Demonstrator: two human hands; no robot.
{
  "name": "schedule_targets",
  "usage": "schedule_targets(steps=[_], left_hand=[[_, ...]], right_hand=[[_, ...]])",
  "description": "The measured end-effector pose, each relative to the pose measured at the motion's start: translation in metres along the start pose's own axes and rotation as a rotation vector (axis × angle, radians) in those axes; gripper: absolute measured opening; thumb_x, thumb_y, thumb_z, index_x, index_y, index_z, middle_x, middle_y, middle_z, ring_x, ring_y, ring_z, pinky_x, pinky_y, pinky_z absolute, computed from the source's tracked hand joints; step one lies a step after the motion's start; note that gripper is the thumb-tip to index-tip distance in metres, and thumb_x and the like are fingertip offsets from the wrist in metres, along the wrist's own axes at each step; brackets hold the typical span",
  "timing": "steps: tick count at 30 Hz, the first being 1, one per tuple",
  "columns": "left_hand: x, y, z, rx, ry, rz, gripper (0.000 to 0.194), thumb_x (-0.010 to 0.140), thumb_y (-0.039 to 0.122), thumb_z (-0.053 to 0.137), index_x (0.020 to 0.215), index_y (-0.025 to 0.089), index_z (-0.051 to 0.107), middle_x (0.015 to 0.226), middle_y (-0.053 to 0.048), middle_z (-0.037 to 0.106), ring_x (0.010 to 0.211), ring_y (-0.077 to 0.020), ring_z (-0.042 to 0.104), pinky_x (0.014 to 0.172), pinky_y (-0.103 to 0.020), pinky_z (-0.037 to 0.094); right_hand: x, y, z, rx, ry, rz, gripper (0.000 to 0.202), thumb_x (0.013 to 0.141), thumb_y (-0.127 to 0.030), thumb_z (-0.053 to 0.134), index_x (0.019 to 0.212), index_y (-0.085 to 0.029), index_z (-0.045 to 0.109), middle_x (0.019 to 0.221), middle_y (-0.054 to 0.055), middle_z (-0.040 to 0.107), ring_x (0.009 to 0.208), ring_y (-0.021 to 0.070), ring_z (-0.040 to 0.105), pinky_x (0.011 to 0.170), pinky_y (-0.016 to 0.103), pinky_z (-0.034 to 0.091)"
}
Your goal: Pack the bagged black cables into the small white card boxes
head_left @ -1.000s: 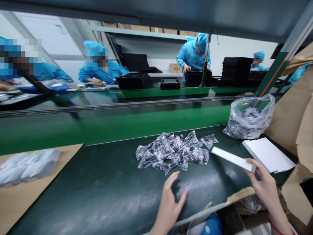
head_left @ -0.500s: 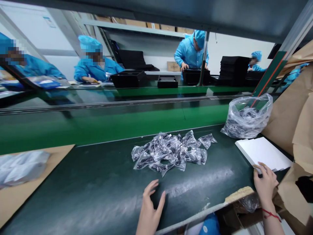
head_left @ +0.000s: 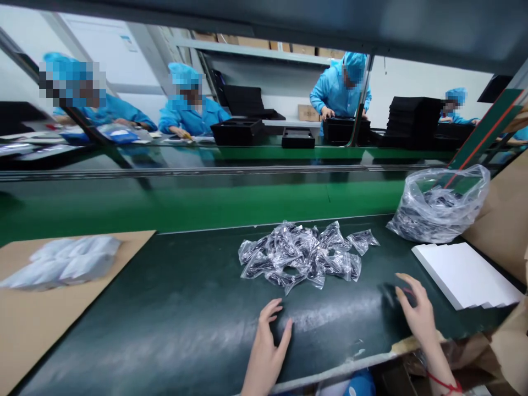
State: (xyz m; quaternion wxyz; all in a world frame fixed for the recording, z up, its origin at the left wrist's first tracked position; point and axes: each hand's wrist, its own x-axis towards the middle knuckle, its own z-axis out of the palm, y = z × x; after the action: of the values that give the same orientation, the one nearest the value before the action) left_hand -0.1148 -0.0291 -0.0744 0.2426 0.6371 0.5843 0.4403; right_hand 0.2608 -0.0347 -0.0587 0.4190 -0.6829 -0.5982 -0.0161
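A loose pile of small clear plastic bags point(head_left: 303, 254), each with a dark cable-like item inside, lies mid-bench. Just in front of it, my left hand point(head_left: 270, 344) hovers with thumb and fingers apart, holding nothing. Over the green bench top to the right, my right hand point(head_left: 417, 311) is open too, its fingers spread and bare. Beside that hand, on its right, rests a stack of flat white boxes or boards point(head_left: 468, 275). Behind the stack stands a large open clear bag point(head_left: 443, 212) full of similar dark bagged items.
At left, several pale wrapped packets point(head_left: 76, 261) lie on a cardboard sheet point(head_left: 37, 324). A green strip point(head_left: 206, 206) runs behind the bench. Across it, co-workers in blue point(head_left: 340, 88) handle black trays point(head_left: 237, 132). Brown paper point(head_left: 505, 220) hangs at right; a metal shelf point(head_left: 264, 19) spans overhead.
My right hand has left the white stack and moved left over the bench. My left hand stays open in front of the pile. The view has turned slightly left.
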Motion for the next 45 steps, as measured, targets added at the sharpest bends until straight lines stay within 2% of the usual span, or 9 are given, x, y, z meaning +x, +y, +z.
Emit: schedule_targets(steps=[4,7,10,15,18,30,38,41,45], left_hand=[[-0.004,0.003,-0.006,-0.06,0.038,0.053,0.033,0.095,0.04,0.051,0.121,0.02,0.055,0.118,-0.012,0.065,0.098,-0.0224,0.069,0.083,-0.036,0.059],[-0.01,0.006,-0.014,-0.168,0.031,0.202,0.032,0.099,0.032,0.044,0.081,0.02,0.068,0.086,-0.005,0.07,0.077,-0.0166,0.068,0.076,-0.027,0.055],[-0.012,0.007,-0.016,-0.196,0.119,0.265,0.051,0.1,0.024,0.041,0.052,0.018,0.059,0.075,-0.004,0.067,0.068,-0.0132,0.063,0.07,-0.024,0.051],[-0.008,0.006,-0.015,-0.164,0.15,0.362,0.056,0.096,0.013,0.037,0.041,0.017,0.044,0.054,0.0,0.057,0.053,-0.0094,0.055,0.056,-0.021,0.043],[-0.008,0.005,-0.014,-0.111,0.134,0.397,0.053,0.094,0.008,0.035,0.042,0.017,0.041,0.042,0.004,0.046,0.041,-0.0076,0.045,0.051,-0.022,0.038],[-0.008,-0.003,-0.005,-0.182,0.158,0.35,0.06,0.097,0.013,0.036,0.039,0.016,0.051,0.055,0.0,0.054,0.048,-0.0069,0.053,0.05,-0.02,0.038],[-0.01,-0.006,-0.003,-0.153,0.149,0.38,0.057,0.098,0.013,0.036,0.043,0.017,0.052,0.059,0.0,0.056,0.05,-0.0072,0.055,0.051,-0.019,0.041],[0.003,-0.016,-0.022,0.002,0.158,0.337,0.051,0.098,0.018,0.039,0.052,0.019,0.06,0.07,-0.003,0.063,0.065,-0.0119,0.062,0.064,-0.022,0.049],[0.052,-0.046,-0.08,0.424,0.207,0.121,0.033,0.094,0.038,0.044,0.09,0.018,0.071,0.106,-0.013,0.068,0.104,-0.028,0.063,0.095,-0.042,0.049]], right_hand=[[0.018,-0.037,0.037,0.129,-0.173,-0.057,0.038,0.093,-0.045,0.051,0.124,-0.026,0.06,0.127,0.007,0.06,0.118,0.0197,0.056,0.088,0.032,0.054],[0.029,-0.063,0.065,0.191,-0.208,-0.057,0.039,0.095,-0.044,0.047,0.128,-0.025,0.056,0.129,0.008,0.058,0.117,0.0193,0.056,0.088,0.032,0.054],[0.036,-0.083,0.091,0.215,-0.22,-0.061,0.044,0.09,-0.044,0.055,0.13,-0.025,0.055,0.133,0.009,0.057,0.125,0.0239,0.049,0.1,0.041,0.046],[0.037,-0.096,0.115,0.232,-0.24,-0.03,0.039,0.081,-0.036,0.063,0.119,-0.028,0.065,0.118,0.007,0.064,0.118,0.0305,0.048,0.105,0.054,0.032],[0.035,-0.097,0.115,0.286,-0.21,0.021,0.032,0.081,-0.039,0.064,0.109,-0.027,0.07,0.104,0.007,0.066,0.108,0.0286,0.051,0.105,0.054,0.028],[0.039,-0.086,0.104,0.96,-0.071,0.475,0.052,0.078,-0.063,0.064,0.107,-0.019,0.064,0.092,0.008,0.071,0.088,0.0231,0.066,0.087,0.042,0.05],[0.043,-0.092,0.089,1.32,-0.121,0.694,0.045,0.058,-0.05,0.083,0.09,-0.022,0.068,0.085,0.003,0.07,0.08,0.0189,0.065,0.086,0.042,0.054],[0.04,-0.093,0.088,1.349,-0.158,0.749,0.044,0.058,-0.049,0.084,0.09,-0.022,0.068,0.082,0.002,0.071,0.076,0.0183,0.066,0.085,0.041,0.055],[0.04,-0.096,0.087,1.366,-0.184,0.78,0.042,0.061,-0.053,0.081,0.084,-0.021,0.068,0.083,0.004,0.071,0.079,0.019,0.067,0.084,0.039,0.055]])
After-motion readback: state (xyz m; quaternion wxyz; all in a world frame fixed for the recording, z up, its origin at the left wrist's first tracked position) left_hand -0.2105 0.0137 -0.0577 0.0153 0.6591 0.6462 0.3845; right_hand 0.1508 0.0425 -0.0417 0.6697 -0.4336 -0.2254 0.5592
